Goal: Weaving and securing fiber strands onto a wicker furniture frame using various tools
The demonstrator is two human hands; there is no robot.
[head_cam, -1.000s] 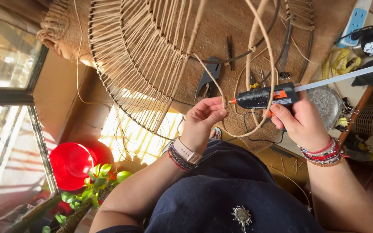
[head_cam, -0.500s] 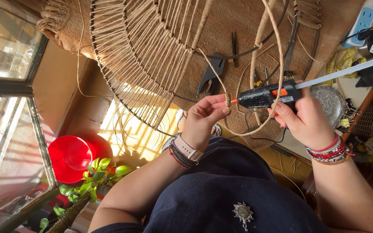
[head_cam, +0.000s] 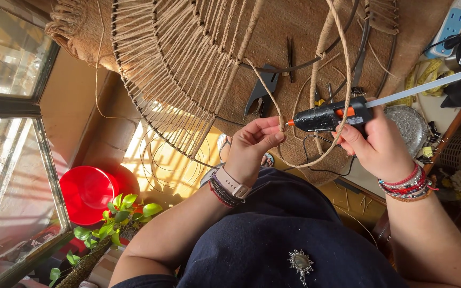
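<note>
my left hand point(head_cam: 253, 143) is curled in, thumb and fingertips pinched together on the jute-wrapped hoop point(head_cam: 339, 80), right at the spot where the twine wrapping ends. my right hand point(head_cam: 378, 143) is closed in a full grip around the black glue gun point(head_cam: 326, 116), one finger near the orange trigger; the gun lies level, its orange nozzle pointing at the pinched spot and all but touching the hoop there. a clear glue stick point(head_cam: 428, 85) juts out of the back of the gun, away from the hoop.

taking the hoop as the mark: it loops down from above, passes in front of the gun, and curves back up to my left fingertips. beyond it, on the woven mat point(head_cam: 305, 32), lie black pliers point(head_cam: 260, 93). to the left of the hoop stands the big round frame strung with jute cords point(head_cam: 177, 80), tilted over the mat's edge. to the right of the hoop, past my right hand, sits a silvery dish point(head_cam: 409, 125). far below-left of the hoop, on the floor by the window, are a red bucket point(head_cam: 86, 193) and a green plant point(head_cam: 118, 216). bracelets ring both my wrists.
</note>
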